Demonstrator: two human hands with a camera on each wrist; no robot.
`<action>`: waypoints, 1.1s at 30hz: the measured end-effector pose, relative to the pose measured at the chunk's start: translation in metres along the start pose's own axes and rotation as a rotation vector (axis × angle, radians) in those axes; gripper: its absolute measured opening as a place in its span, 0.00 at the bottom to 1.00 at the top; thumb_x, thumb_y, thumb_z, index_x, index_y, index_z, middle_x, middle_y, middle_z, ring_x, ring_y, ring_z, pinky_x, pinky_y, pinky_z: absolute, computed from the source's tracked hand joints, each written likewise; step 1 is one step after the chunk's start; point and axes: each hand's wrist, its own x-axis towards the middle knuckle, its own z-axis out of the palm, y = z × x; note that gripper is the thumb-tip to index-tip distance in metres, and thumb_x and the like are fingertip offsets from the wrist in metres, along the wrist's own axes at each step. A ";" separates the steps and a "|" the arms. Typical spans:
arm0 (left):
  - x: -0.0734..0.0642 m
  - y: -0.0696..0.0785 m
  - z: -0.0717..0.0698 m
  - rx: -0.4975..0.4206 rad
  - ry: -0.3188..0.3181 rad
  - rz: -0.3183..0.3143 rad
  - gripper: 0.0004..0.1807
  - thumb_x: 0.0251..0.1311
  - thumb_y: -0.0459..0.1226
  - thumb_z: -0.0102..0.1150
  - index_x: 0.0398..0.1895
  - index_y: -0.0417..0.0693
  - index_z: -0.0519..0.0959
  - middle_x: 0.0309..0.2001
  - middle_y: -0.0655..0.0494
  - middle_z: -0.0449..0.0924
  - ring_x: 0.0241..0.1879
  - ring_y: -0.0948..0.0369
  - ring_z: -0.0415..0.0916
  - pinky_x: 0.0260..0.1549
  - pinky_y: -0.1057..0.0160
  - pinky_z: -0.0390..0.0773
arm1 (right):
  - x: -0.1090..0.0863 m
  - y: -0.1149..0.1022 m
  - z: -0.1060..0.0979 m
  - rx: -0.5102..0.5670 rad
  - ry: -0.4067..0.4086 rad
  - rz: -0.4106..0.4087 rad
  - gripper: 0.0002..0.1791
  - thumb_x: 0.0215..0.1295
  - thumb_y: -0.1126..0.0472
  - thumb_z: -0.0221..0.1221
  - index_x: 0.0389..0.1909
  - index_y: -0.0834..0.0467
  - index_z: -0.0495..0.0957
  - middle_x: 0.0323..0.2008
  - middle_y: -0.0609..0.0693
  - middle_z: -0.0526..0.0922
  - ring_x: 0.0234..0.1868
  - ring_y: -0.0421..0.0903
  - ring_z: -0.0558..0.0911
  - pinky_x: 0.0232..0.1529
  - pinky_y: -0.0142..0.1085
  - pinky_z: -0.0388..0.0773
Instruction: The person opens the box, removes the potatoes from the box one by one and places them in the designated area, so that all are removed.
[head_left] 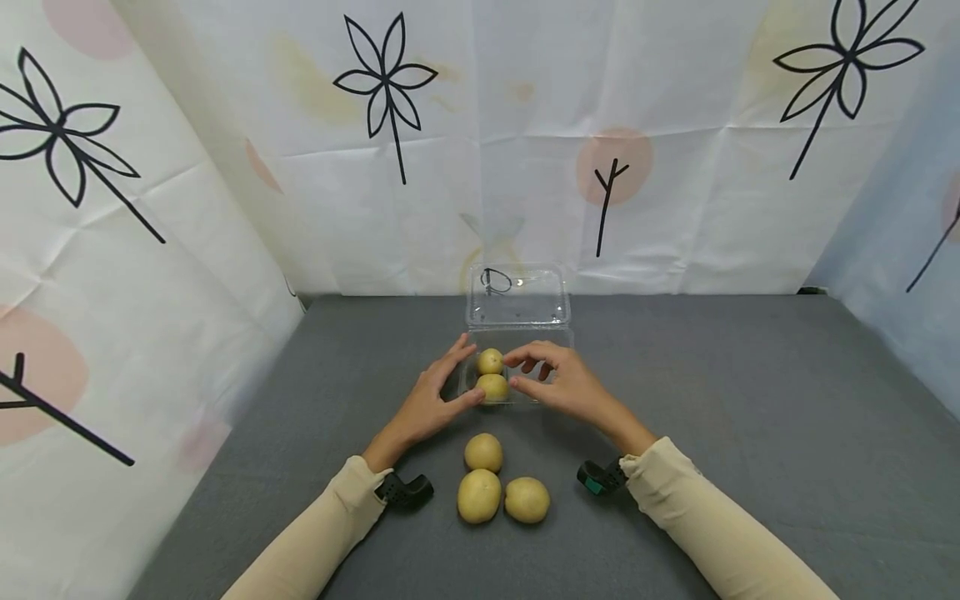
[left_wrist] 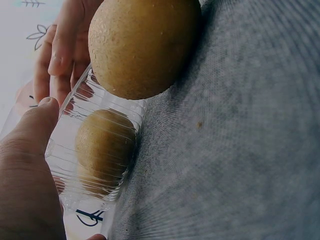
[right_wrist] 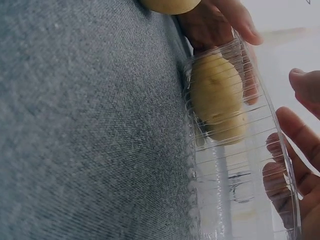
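Three loose potatoes [head_left: 478, 497] are bunched up near, probably for easy reach. Farther on, the left hand [head_left: 435, 400] spreads wide around the clear clamshell's [head_left: 517, 337] left side, seemingly steadying it. Two more potatoes [head_left: 492, 388] sit inside, left. Right hand's [head_left: 566, 379] just right of them, half-open, gripping nothing. Lid's [head_left: 525, 304] up, far side.

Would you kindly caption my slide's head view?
Left hand and right hand flank two potatoes in an open clear container; three lie outside.

Behind the grey tabletop [head_left: 750, 400], a white cloth backdrop [head_left: 540, 167] shows black-outlined flowers [head_left: 386, 81] at ten, eleven and two o'clock, and a twig [head_left: 606, 196] across a peach disc [head_left: 633, 162] between one and two.
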 end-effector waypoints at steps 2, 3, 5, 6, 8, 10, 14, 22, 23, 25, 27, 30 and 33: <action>0.000 0.000 0.000 0.001 -0.005 0.001 0.41 0.70 0.57 0.57 0.81 0.58 0.57 0.84 0.57 0.42 0.82 0.48 0.43 0.70 0.22 0.38 | 0.001 0.002 0.000 0.003 -0.008 -0.003 0.17 0.68 0.62 0.67 0.55 0.60 0.83 0.52 0.55 0.86 0.46 0.51 0.81 0.43 0.42 0.79; 0.000 0.000 0.001 0.001 -0.006 0.000 0.41 0.70 0.57 0.57 0.81 0.58 0.57 0.84 0.58 0.42 0.82 0.48 0.43 0.70 0.22 0.38 | 0.002 0.002 0.001 0.002 -0.014 -0.005 0.17 0.68 0.62 0.67 0.55 0.60 0.83 0.52 0.56 0.86 0.46 0.51 0.81 0.43 0.41 0.79; 0.000 0.000 0.001 0.000 -0.008 -0.004 0.40 0.70 0.57 0.57 0.81 0.59 0.57 0.84 0.60 0.41 0.82 0.48 0.43 0.70 0.22 0.38 | 0.003 0.003 0.001 0.000 -0.029 -0.003 0.17 0.67 0.62 0.67 0.56 0.60 0.83 0.53 0.56 0.86 0.46 0.52 0.82 0.43 0.41 0.79; 0.000 0.000 0.000 0.000 -0.008 -0.006 0.40 0.70 0.57 0.56 0.81 0.59 0.57 0.84 0.61 0.41 0.82 0.48 0.43 0.70 0.22 0.38 | 0.004 0.003 0.000 0.000 -0.038 -0.002 0.17 0.67 0.62 0.67 0.56 0.60 0.83 0.53 0.56 0.86 0.46 0.53 0.82 0.43 0.41 0.79; 0.000 0.000 0.000 -0.001 -0.007 -0.009 0.40 0.70 0.57 0.56 0.81 0.60 0.57 0.84 0.64 0.41 0.82 0.49 0.43 0.70 0.22 0.37 | 0.005 0.003 0.000 -0.003 -0.059 0.008 0.17 0.67 0.62 0.67 0.56 0.60 0.83 0.54 0.55 0.86 0.46 0.52 0.82 0.42 0.42 0.80; 0.000 0.001 0.000 -0.003 -0.008 -0.011 0.41 0.70 0.57 0.57 0.81 0.60 0.57 0.84 0.65 0.40 0.82 0.49 0.43 0.70 0.22 0.37 | 0.007 0.003 0.000 -0.004 -0.078 0.021 0.18 0.66 0.63 0.67 0.56 0.60 0.83 0.54 0.55 0.86 0.45 0.52 0.82 0.41 0.43 0.81; -0.001 0.001 -0.001 -0.008 -0.008 -0.006 0.41 0.70 0.57 0.57 0.81 0.59 0.57 0.84 0.65 0.41 0.82 0.49 0.42 0.70 0.22 0.37 | 0.010 0.001 0.000 -0.030 -0.120 0.039 0.18 0.65 0.63 0.68 0.56 0.60 0.83 0.54 0.56 0.86 0.43 0.49 0.82 0.40 0.40 0.82; -0.001 0.002 0.000 -0.019 -0.008 -0.008 0.40 0.70 0.56 0.58 0.81 0.60 0.57 0.84 0.65 0.41 0.82 0.50 0.42 0.70 0.22 0.37 | 0.017 0.002 0.002 -0.077 -0.208 0.056 0.19 0.67 0.61 0.67 0.58 0.60 0.83 0.53 0.57 0.86 0.42 0.49 0.85 0.44 0.38 0.83; 0.000 0.002 0.000 -0.019 -0.008 -0.006 0.40 0.70 0.56 0.58 0.81 0.60 0.57 0.84 0.65 0.41 0.82 0.50 0.42 0.70 0.22 0.37 | 0.018 0.002 0.003 -0.077 -0.220 0.062 0.19 0.67 0.61 0.67 0.58 0.60 0.82 0.53 0.57 0.86 0.42 0.50 0.85 0.46 0.40 0.83; 0.000 0.002 0.000 -0.018 -0.008 -0.007 0.40 0.70 0.56 0.58 0.81 0.60 0.57 0.84 0.66 0.41 0.82 0.50 0.43 0.70 0.22 0.37 | 0.020 0.003 0.002 -0.078 -0.247 0.079 0.19 0.68 0.61 0.66 0.59 0.59 0.82 0.53 0.57 0.85 0.44 0.51 0.85 0.47 0.41 0.84; 0.000 0.002 0.000 -0.018 -0.009 -0.009 0.40 0.70 0.56 0.58 0.81 0.60 0.57 0.84 0.67 0.41 0.82 0.51 0.43 0.70 0.23 0.37 | 0.022 0.004 0.002 -0.074 -0.276 0.095 0.20 0.69 0.60 0.65 0.60 0.59 0.81 0.55 0.57 0.85 0.45 0.52 0.85 0.48 0.41 0.83; 0.000 0.002 0.000 -0.018 -0.010 -0.005 0.40 0.70 0.55 0.58 0.81 0.59 0.57 0.84 0.67 0.41 0.82 0.51 0.43 0.70 0.23 0.38 | 0.024 0.005 0.002 -0.071 -0.306 0.111 0.20 0.70 0.59 0.64 0.61 0.60 0.81 0.56 0.57 0.85 0.46 0.51 0.85 0.48 0.40 0.83; 0.000 0.002 0.000 -0.022 -0.010 -0.003 0.40 0.70 0.55 0.58 0.81 0.58 0.57 0.84 0.65 0.41 0.82 0.50 0.43 0.70 0.22 0.38 | 0.026 0.006 0.002 -0.059 -0.331 0.123 0.21 0.71 0.59 0.64 0.62 0.60 0.80 0.57 0.58 0.84 0.47 0.51 0.86 0.47 0.39 0.83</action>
